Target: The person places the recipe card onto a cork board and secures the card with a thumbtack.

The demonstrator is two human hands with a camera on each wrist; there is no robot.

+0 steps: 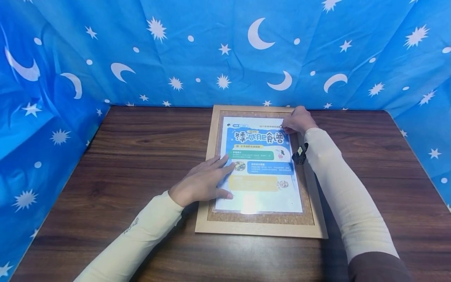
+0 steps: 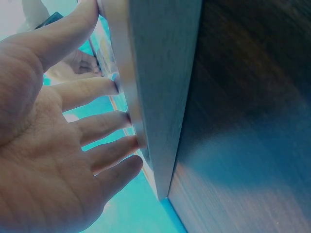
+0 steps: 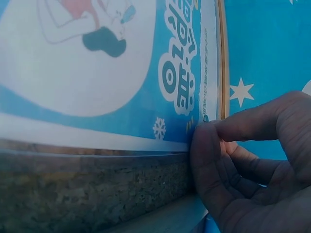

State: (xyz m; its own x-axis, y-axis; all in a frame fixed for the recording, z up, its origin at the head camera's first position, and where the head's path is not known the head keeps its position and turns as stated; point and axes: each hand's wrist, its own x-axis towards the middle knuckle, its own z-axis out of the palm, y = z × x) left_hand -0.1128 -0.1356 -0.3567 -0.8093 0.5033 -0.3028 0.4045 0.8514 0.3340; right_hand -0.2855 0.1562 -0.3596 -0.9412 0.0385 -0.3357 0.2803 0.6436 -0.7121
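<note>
A laminated poster sheet (image 1: 260, 199), blue and white with printed text, lies on a wood-framed cork board (image 1: 260, 229). My left hand (image 1: 204, 178) reaches across the board's left frame side, its spread, straight fingertips resting on the sheet's left edge. In the left wrist view, the fingers (image 2: 102, 128) extend past the pale frame side (image 2: 163, 73). At the sheet's upper right corner, my right hand (image 1: 299, 120) pinches with thumb and forefinger. The right wrist view shows the thumb (image 3: 206, 148) against the corner, above the cork (image 3: 97, 189); whatever lies between the fingertips is hidden.
The board lies on a dark wood-grain table (image 1: 141, 137), its far side close to the blue curtain (image 1: 211, 51) with white moons and stars. A black wrist device (image 1: 300, 154) sits at the right sleeve. Glare (image 1: 249, 203) covers part of the sheet.
</note>
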